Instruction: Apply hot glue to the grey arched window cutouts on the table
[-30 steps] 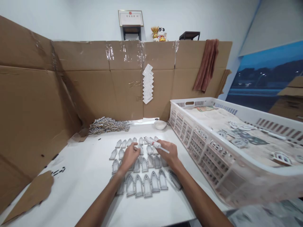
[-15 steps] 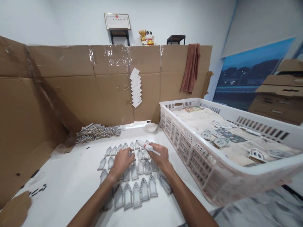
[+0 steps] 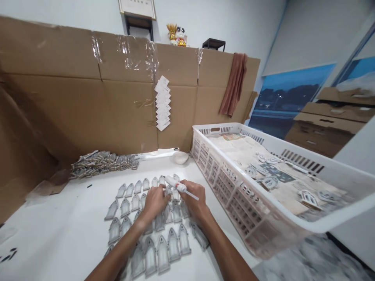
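A brown cardboard screen (image 3: 129,105) with shiny tape along its upper part stands across the back of a white table (image 3: 67,218). Above it, at the upper middle of the frame, a gold-and-white figurine (image 3: 177,36) shows between two dark stands, and a reddish-brown cloth (image 3: 234,84) hangs over the screen to the right of center. A strip of overlapping white labels (image 3: 163,103) is fixed to the cardboard. In the head view, rows of grey arch-shaped pieces (image 3: 163,253) lie across the lower middle of the frame. The right hand (image 3: 195,197) grasps a white applicator bottle (image 3: 178,185), tilted, its dark tip pointing toward the upper left over the back rows. The left hand (image 3: 156,201) is bent low among the pieces, its fingertips at or close to one near the bottle; whether it grips that piece cannot be told. A pile of similar small pieces (image 3: 102,164) sits against the screen at left, and a small white dish (image 3: 179,157) stands behind the rows. At right, a large white plastic crate (image 3: 228,195) holds paper with pale openwork pieces (image 3: 309,198) on it. Stacked cardboard boxes (image 3: 325,125) stand by the window at the right edge.
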Action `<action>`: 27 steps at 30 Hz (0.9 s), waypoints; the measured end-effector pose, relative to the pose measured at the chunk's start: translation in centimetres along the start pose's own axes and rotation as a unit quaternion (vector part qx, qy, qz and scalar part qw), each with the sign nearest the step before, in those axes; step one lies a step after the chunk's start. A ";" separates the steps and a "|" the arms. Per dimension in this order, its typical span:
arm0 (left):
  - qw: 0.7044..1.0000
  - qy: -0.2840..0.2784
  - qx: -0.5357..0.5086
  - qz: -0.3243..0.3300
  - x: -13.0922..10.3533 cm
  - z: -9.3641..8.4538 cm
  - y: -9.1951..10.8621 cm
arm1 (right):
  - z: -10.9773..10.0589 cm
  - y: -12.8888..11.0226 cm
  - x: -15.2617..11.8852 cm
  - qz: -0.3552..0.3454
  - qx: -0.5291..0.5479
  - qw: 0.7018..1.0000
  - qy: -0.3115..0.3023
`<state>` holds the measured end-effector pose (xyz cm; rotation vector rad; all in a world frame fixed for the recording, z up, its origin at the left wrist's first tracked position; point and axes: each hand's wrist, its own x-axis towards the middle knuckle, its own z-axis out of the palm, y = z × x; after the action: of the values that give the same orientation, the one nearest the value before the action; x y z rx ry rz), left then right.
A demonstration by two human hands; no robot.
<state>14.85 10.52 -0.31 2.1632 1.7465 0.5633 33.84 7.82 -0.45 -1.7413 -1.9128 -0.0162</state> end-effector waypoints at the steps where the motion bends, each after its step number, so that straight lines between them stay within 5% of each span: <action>1: 1.000 0.001 -0.023 -0.003 0.2 0.0 -0.2 | 0.0 0.0 0.0 0.000 -0.001 1.000 0.000; 7: 0.988 -0.005 -0.152 -0.010 -1.1 -1.5 -2.8 | 0.4 0.6 -0.3 -0.003 0.033 0.999 0.028; 12: 0.905 0.064 -0.417 -0.056 -5.2 -3.7 -4.4 | 1.1 0.7 -0.8 -0.065 0.090 0.994 0.019; 20: 0.864 0.144 -0.472 -0.101 -8.5 -3.4 -3.9 | 1.8 -0.5 -1.8 -0.168 0.184 0.969 0.000; 27: 0.868 0.154 -0.467 -0.072 -9.5 -3.9 -3.4 | 2.1 -1.1 -2.3 -0.193 0.188 0.962 0.033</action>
<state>8.31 1.93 0.48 1.2846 1.2970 1.4130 32.04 6.32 -2.76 -1.0936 -2.0203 0.1360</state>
